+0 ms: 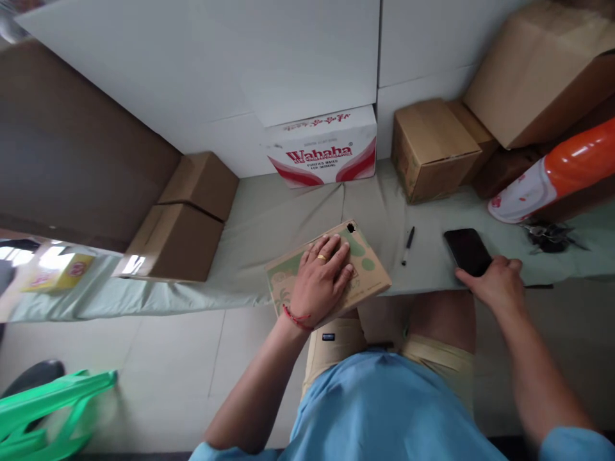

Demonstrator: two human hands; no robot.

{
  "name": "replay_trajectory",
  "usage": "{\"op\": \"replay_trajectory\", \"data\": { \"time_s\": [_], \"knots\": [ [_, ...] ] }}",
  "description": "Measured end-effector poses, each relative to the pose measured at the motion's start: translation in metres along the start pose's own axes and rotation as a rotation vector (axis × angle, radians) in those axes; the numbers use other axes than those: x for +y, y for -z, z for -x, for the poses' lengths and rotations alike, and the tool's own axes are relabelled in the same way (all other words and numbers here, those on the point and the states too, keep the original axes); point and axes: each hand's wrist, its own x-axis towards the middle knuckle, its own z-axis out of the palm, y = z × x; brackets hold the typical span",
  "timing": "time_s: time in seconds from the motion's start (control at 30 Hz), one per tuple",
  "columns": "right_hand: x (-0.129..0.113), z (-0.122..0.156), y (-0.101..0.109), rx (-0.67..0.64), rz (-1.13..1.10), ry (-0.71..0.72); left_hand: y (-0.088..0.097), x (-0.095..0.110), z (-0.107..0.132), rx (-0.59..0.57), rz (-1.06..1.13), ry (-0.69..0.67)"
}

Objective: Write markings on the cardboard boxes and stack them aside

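My left hand (323, 280) lies flat on top of a brown cardboard box (372, 272) with green print and a dark hole in its far corner. Its fingers are stretched out, a ring on one of them and a red string bracelet at the wrist. The box sits askew at the table's front edge, its near side partly over the edge. On the right, my right hand (497, 282) grips the near end of a black smartphone (467, 248), thumb along one side; the other fingers are partly hidden. A pen (408, 245) lies between the box and the phone.
The table (259, 211) wears a pale green cloth. Behind stand a white Wahaha water carton (331, 150) and brown cartons (435, 153); more cartons (175, 240) are at left. An orange-and-white cylinder (557, 169) and keys (552, 237) lie right. A green plastic stool (52, 410) stands lower left.
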Motion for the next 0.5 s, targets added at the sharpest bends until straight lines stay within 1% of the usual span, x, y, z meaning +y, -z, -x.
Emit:
{"op": "replay_trajectory", "data": {
  "time_s": [0.07, 0.13, 0.23, 0.27, 0.3, 0.33, 0.4, 0.5],
  "knots": [
    [-0.010, 0.007, 0.007, -0.046, -0.141, -0.003, -0.001, -0.001, 0.001, 0.003, -0.003, 0.024],
    [-0.026, 0.019, 0.016, -0.120, -0.329, 0.045, -0.001, -0.001, 0.001, -0.009, -0.008, 0.044],
    [-0.060, 0.045, 0.034, -0.268, -0.653, 0.131, -0.001, 0.000, 0.000, -0.021, -0.004, 0.047],
    [-0.074, 0.055, 0.040, -0.305, -0.740, 0.167, -0.001, 0.000, -0.001, -0.018, -0.002, 0.044],
    [-0.088, 0.066, 0.046, -0.311, -0.811, 0.210, -0.001, 0.000, 0.000, -0.012, 0.000, 0.040],
    [-0.103, 0.076, 0.051, -0.304, -0.857, 0.252, -0.001, -0.001, 0.000, -0.004, 0.002, 0.035],
    [-0.133, 0.095, 0.060, -0.259, -0.865, 0.324, -0.002, -0.002, 0.001, 0.009, 0.008, 0.025],
    [-0.170, 0.116, 0.064, -0.095, -0.766, 0.453, -0.003, -0.004, 0.001, 0.014, 0.030, 0.030]
  ]
}}
